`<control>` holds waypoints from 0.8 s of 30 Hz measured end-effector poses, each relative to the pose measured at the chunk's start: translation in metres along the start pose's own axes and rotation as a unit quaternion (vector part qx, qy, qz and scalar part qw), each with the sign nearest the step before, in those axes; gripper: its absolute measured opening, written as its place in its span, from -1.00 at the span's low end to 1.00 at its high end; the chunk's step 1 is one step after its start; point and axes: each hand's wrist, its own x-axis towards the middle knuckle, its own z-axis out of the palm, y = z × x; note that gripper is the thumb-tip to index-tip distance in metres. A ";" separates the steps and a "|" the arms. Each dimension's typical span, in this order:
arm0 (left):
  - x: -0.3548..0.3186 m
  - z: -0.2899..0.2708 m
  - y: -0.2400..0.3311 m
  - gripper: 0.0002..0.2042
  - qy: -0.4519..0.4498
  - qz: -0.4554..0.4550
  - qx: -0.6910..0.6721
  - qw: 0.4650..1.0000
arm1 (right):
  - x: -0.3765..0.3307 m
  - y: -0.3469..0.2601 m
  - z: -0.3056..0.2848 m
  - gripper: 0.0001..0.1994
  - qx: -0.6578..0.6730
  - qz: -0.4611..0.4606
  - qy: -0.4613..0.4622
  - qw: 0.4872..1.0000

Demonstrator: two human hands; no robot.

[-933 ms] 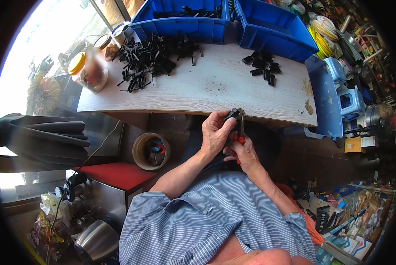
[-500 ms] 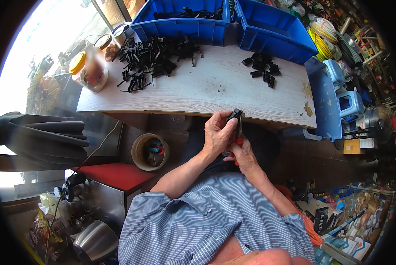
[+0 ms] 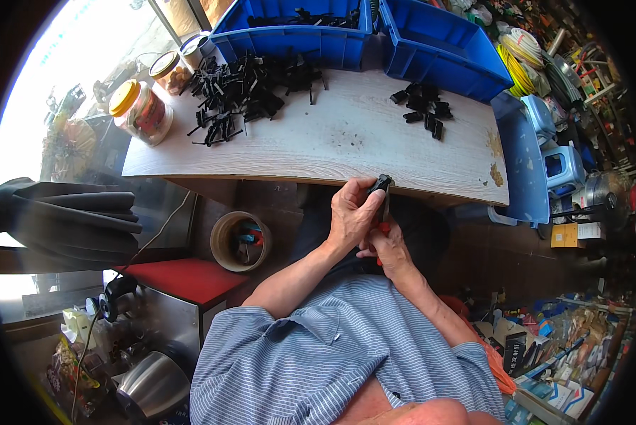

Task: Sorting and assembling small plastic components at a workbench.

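Observation:
Just off the table's front edge, my left hand (image 3: 349,216) pinches a small black plastic part (image 3: 381,183) between thumb and fingers. My right hand (image 3: 391,249) is wrapped round red-handled pliers (image 3: 384,228), whose metal jaws reach up against the part. The exact kind of pliers is hard to make out, as my fingers cover most of the handles. A big heap of similar black parts (image 3: 240,88) lies on the left of the table, and a smaller group (image 3: 424,110) lies on the right.
Two blue bins (image 3: 300,44) (image 3: 449,60) stand along the back of the white table (image 3: 325,145); the left one holds black parts. A yellow-lidded jar (image 3: 144,117) is at the left end. A round bucket (image 3: 216,244) with tools sits below. Coiled yellow cable (image 3: 514,69) hangs at right.
Both hands stay nearly in place. The pliers' handles look closer together in my right hand, and the black part has shifted very slightly.

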 end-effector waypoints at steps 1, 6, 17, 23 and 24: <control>0.000 -0.001 -0.002 -0.75 0.001 0.000 0.000 1.000 | 0.002 0.003 0.000 -0.63 0.016 0.010 -0.010 1.000; 0.001 -0.003 -0.011 -0.79 -0.012 0.007 0.033 0.999 | 0.002 0.000 0.000 -0.73 0.023 0.040 -0.015 0.999; 0.001 -0.001 -0.010 -0.76 0.012 0.001 0.052 0.999 | -0.002 0.000 0.002 -0.63 0.035 0.012 -0.019 0.999; -0.001 0.000 -0.009 -0.76 0.007 -0.001 0.040 0.999 | -0.004 -0.004 0.002 -0.55 0.025 0.002 -0.025 0.999; -0.001 0.000 -0.009 -0.75 0.011 0.007 0.039 0.999 | -0.005 -0.006 0.003 -0.55 0.026 0.004 -0.022 0.999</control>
